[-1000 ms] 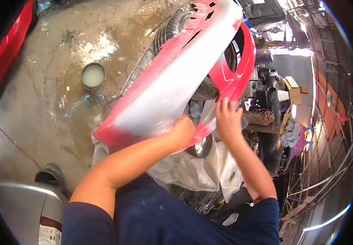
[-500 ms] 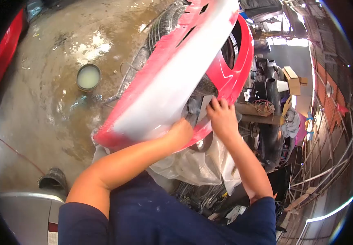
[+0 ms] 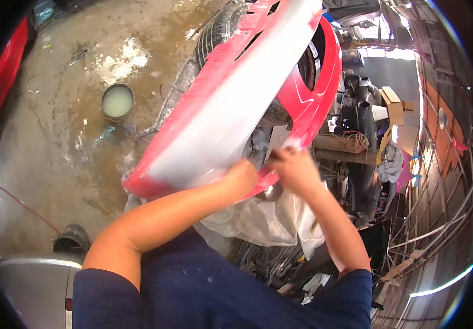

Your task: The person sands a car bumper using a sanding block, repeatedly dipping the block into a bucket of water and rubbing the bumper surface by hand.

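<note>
A large red car bumper (image 3: 214,115) with a broad whitish-grey area slants across the middle of the view. Its lower end lies in front of me. My left hand (image 3: 242,178) is closed round the bumper's near edge. My right hand (image 3: 294,167) is on the narrow red strip right of it, fingers bent and partly blurred; whether something is under them is hidden. A grey flat piece (image 3: 278,137) shows just beyond the right fingers. Whitish plastic sheeting (image 3: 264,225) hangs below the bumper.
Tyres (image 3: 217,33) lie under the bumper. On the wet floor at left are a bucket of cloudy liquid (image 3: 117,102) and a dark bucket (image 3: 72,239). A silver car part (image 3: 33,285) is at lower left, a red panel (image 3: 1,82) at far left, cardboard boxes (image 3: 393,107) at right.
My right hand has moved down and left along the red strip, nearer my left hand. My left hand keeps its place on the bumper edge. The view has shifted slightly.
</note>
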Demonstrator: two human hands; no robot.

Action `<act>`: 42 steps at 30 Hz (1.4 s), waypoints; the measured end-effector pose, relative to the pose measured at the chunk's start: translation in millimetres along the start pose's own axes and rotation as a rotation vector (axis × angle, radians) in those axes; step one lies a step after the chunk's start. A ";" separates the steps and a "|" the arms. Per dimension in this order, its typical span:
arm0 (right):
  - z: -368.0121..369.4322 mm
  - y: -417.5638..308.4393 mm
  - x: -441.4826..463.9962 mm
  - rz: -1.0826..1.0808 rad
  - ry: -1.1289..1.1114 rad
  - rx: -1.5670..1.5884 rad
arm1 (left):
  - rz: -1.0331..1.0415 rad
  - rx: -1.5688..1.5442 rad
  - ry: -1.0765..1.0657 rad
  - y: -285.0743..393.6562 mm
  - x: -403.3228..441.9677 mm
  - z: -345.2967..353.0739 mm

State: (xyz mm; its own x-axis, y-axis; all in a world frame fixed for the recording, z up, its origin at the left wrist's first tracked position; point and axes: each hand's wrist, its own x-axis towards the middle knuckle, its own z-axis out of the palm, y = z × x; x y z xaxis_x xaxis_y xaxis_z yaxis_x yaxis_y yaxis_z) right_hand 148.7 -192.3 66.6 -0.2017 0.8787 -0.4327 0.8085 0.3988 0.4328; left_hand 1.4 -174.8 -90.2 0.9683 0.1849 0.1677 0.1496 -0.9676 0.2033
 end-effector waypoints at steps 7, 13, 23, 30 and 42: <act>9.0 -32.5 -5.5 -0.056 -0.069 -0.066 | -0.026 -0.005 0.007 -5.1 -3.6 -2.3; -1.1 -5.1 -0.9 0.196 0.200 -0.298 | -0.017 0.009 0.016 1.3 -0.1 3.3; -3.2 -7.4 -2.3 0.025 0.010 -0.229 | -0.026 0.016 -0.023 -0.2 5.3 7.4; -6.9 32.2 14.2 0.008 -0.033 -0.073 | -0.044 0.051 0.015 2.5 5.1 10.5; 4.7 -22.9 -12.3 -0.145 -0.074 0.014 | -0.043 -0.031 -0.043 -1.9 5.3 4.3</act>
State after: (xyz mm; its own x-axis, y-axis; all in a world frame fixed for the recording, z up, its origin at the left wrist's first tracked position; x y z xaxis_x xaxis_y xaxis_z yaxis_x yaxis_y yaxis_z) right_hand 135.3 -213.5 58.3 -0.2758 0.7903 -0.5471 0.7815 0.5158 0.3510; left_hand 7.1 -172.7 -93.9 0.9689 0.2182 0.1164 0.1859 -0.9529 0.2395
